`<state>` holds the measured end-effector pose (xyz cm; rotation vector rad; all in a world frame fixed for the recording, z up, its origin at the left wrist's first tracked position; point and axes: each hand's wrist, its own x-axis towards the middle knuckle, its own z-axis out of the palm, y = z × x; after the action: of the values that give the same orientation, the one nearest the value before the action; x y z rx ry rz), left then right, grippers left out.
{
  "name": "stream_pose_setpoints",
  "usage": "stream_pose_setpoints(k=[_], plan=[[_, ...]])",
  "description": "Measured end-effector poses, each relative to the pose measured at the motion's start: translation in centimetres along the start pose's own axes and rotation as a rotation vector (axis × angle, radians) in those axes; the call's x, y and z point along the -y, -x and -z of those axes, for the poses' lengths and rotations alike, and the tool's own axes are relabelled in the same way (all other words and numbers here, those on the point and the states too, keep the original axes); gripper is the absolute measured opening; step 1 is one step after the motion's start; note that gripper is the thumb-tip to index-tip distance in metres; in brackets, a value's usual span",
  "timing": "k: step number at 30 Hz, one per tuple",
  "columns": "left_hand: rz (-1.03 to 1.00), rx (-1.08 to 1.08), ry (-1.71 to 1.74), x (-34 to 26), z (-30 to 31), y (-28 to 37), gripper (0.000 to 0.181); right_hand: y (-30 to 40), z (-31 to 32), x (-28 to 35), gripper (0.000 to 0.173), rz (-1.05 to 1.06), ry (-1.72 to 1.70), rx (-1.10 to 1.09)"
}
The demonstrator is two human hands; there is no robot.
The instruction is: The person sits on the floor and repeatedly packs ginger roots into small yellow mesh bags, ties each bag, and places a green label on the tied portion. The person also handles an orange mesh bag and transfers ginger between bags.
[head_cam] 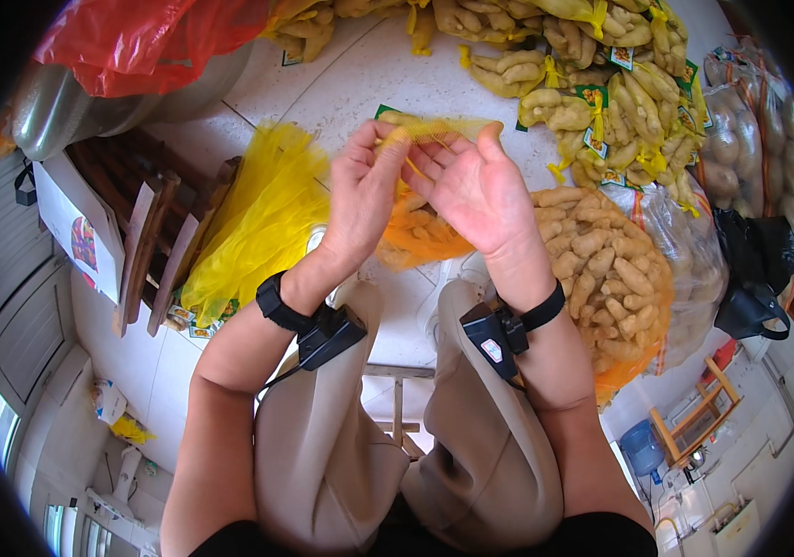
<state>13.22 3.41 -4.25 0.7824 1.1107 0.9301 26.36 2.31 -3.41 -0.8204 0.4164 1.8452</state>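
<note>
Between my hands, above the floor, a yellow mesh bag [431, 131] is stretched out. My left hand [365, 188] pinches one end of it between thumb and fingers. Palm up with its fingers spread, my right hand [484, 191] touches the mesh, its thumb at the far end; whether it grips the mesh cannot be told. A tuber in yellow mesh [397, 118] shows partly behind the hands. Below them lies an orange mesh bag of tubers [414, 240]. A pile of empty yellow mesh bags [264, 216] is to the left of my left hand.
A large orange mesh sack of ginger-like tubers [612, 278] stands at right. Filled yellow mesh bags [633, 104] with tags are heaped behind it, near clear plastic sacks [731, 139] and a black plastic bag [752, 244]. Wooden slats [174, 257] and a red plastic bag [139, 42] are at left.
</note>
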Motion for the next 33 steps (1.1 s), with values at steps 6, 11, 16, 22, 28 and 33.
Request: stream_pose_setpoints(k=[6, 11, 16, 22, 28, 33], plan=[[0.026, -0.014, 0.080, -0.4, -1.1, 0.2, 0.006, -0.5, 0.9, 0.2, 0.023, -0.047, 0.122, -0.040], [0.039, -0.043, 0.116, 0.5, -1.4, 0.7, 0.008, -1.3, 0.2, -0.7, 0.010, 0.014, 0.728, -0.243], [0.066, -0.049, 0.073, 1.1, -1.5, 0.8, 0.013, -1.7, 1.5, -0.9, 0.011, -0.028, 0.482, -0.262], [0.083, -0.070, 0.079, 0.0, -2.6, 0.6, 0.017, -1.9, 0.9, -0.5, 0.010, 0.041, 0.242, -0.224], [0.024, -0.084, -0.024, -0.3, -2.2, 0.6, 0.019, -1.7, 1.9, 0.1, 0.011, -0.059, 0.451, -0.183], [-0.019, -0.017, -0.021, 0.1, -3.0, 1.8, 0.022, -2.7, 2.1, 2.1, 0.023, -0.004, 0.123, -0.064]])
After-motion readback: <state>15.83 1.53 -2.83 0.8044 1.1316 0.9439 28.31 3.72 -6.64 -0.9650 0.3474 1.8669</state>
